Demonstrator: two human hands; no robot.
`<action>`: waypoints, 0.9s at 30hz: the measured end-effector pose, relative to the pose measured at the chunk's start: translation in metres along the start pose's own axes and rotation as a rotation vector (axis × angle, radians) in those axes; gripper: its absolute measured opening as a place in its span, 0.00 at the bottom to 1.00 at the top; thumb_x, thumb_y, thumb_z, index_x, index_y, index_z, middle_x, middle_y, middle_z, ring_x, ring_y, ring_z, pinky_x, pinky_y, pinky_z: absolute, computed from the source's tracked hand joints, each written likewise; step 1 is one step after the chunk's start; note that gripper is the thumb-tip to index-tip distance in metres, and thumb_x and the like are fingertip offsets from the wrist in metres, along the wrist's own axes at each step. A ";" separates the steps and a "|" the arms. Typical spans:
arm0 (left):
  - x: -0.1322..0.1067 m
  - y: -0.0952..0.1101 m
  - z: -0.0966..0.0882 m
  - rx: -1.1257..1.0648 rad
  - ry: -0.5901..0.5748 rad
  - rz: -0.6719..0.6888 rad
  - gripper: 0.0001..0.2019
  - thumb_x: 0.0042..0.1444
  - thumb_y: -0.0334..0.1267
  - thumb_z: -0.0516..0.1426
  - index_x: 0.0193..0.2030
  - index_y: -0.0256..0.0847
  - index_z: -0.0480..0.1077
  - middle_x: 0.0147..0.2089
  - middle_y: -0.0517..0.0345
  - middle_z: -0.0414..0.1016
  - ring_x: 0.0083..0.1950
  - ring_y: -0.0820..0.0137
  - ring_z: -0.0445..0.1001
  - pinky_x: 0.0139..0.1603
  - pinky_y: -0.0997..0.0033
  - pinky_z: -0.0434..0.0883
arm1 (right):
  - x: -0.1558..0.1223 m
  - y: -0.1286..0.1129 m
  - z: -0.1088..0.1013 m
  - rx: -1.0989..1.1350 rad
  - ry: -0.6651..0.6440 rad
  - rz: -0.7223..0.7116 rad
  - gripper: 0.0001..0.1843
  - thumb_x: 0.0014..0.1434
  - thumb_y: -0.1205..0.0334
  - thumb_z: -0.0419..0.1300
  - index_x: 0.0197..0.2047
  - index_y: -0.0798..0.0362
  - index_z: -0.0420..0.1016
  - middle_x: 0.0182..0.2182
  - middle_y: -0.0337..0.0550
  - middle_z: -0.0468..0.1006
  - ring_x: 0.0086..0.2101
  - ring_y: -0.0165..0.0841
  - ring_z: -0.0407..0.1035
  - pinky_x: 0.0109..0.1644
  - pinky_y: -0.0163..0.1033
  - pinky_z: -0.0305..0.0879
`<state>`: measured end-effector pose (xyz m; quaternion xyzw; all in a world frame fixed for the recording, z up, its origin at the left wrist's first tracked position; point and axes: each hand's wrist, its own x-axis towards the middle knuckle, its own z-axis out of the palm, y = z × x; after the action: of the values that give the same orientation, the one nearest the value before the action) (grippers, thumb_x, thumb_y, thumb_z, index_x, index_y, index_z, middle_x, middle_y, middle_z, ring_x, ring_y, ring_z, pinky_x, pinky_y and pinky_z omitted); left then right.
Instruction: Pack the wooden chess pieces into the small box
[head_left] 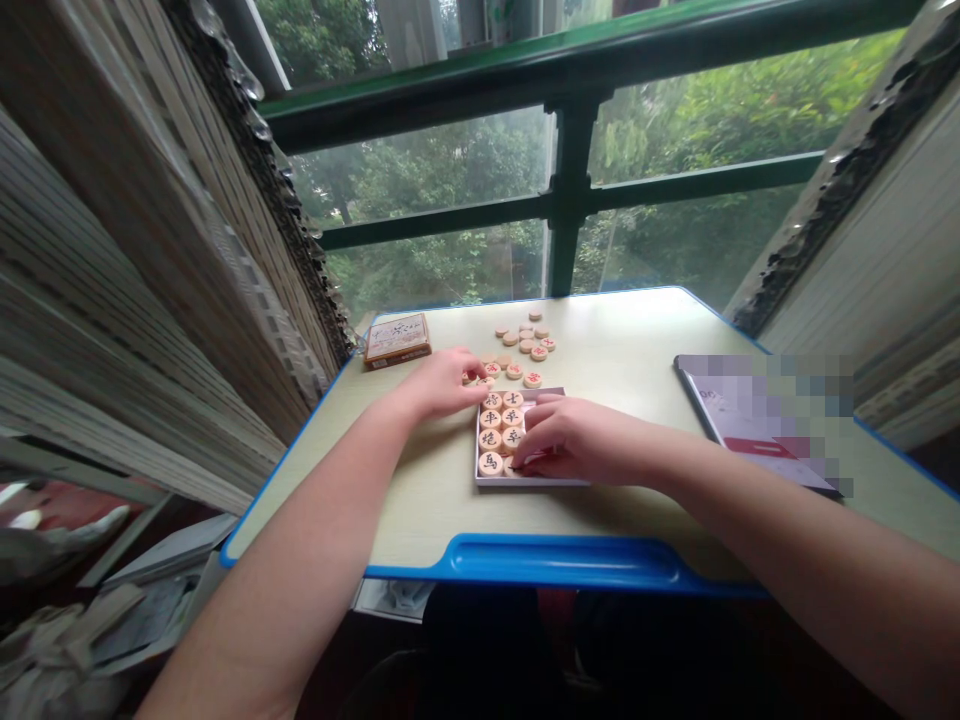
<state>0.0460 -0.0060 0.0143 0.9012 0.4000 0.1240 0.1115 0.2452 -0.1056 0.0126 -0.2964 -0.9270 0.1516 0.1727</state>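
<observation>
A shallow open box on the table holds round wooden Chinese chess pieces with black characters, set in rows at its left side. My right hand reaches over the box, its fingertips closed on a Chinese chess piece in the front row and hiding much of the box's right part. At the box's back left corner is my left hand, fingers curled, with a loose Chinese chess piece between thumb and fingers. More loose pieces, some with red characters, lie just behind the box.
A closed brown-edged box lies at the table's back left. On the right rests a flat grey-purple book or folder, partly blurred out. The table has a blue rim with a front groove. Window and curtains surround it.
</observation>
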 end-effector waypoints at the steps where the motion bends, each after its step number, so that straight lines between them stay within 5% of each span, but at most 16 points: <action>1: 0.000 0.000 0.000 0.001 0.000 0.001 0.13 0.49 0.42 0.56 0.37 0.38 0.76 0.39 0.54 0.73 0.36 0.68 0.71 0.39 0.71 0.68 | 0.000 0.000 0.000 0.002 0.002 -0.003 0.09 0.55 0.68 0.60 0.36 0.52 0.81 0.28 0.44 0.76 0.34 0.33 0.64 0.43 0.38 0.61; 13: -0.001 0.001 -0.002 -0.006 0.002 0.022 0.14 0.48 0.41 0.55 0.37 0.36 0.76 0.37 0.54 0.73 0.36 0.69 0.70 0.38 0.71 0.67 | 0.000 -0.003 -0.006 0.048 -0.009 0.022 0.08 0.56 0.66 0.60 0.38 0.52 0.80 0.27 0.43 0.75 0.33 0.32 0.66 0.41 0.37 0.62; 20: 0.000 -0.003 0.000 -0.064 0.019 0.004 0.13 0.48 0.40 0.55 0.38 0.36 0.76 0.38 0.54 0.72 0.35 0.69 0.70 0.37 0.72 0.67 | -0.005 0.005 -0.015 -0.284 0.250 0.387 0.13 0.57 0.61 0.57 0.44 0.54 0.77 0.42 0.51 0.74 0.42 0.41 0.67 0.47 0.45 0.63; 24: 0.001 -0.004 0.002 -0.079 0.017 -0.007 0.14 0.48 0.41 0.56 0.38 0.36 0.76 0.38 0.53 0.73 0.35 0.69 0.70 0.37 0.71 0.67 | -0.006 0.015 -0.016 -0.342 0.207 0.648 0.14 0.56 0.66 0.55 0.45 0.55 0.76 0.42 0.52 0.74 0.38 0.39 0.70 0.43 0.42 0.65; 27: 0.001 -0.002 0.002 -0.106 0.026 -0.005 0.14 0.49 0.41 0.56 0.39 0.36 0.75 0.38 0.53 0.73 0.35 0.69 0.69 0.38 0.70 0.67 | -0.004 0.018 -0.016 -0.302 0.149 0.718 0.13 0.56 0.69 0.54 0.41 0.54 0.78 0.38 0.50 0.76 0.35 0.37 0.71 0.39 0.38 0.65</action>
<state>0.0452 -0.0041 0.0119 0.8914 0.3965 0.1565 0.1542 0.2639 -0.0910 0.0191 -0.6341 -0.7611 0.0423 0.1298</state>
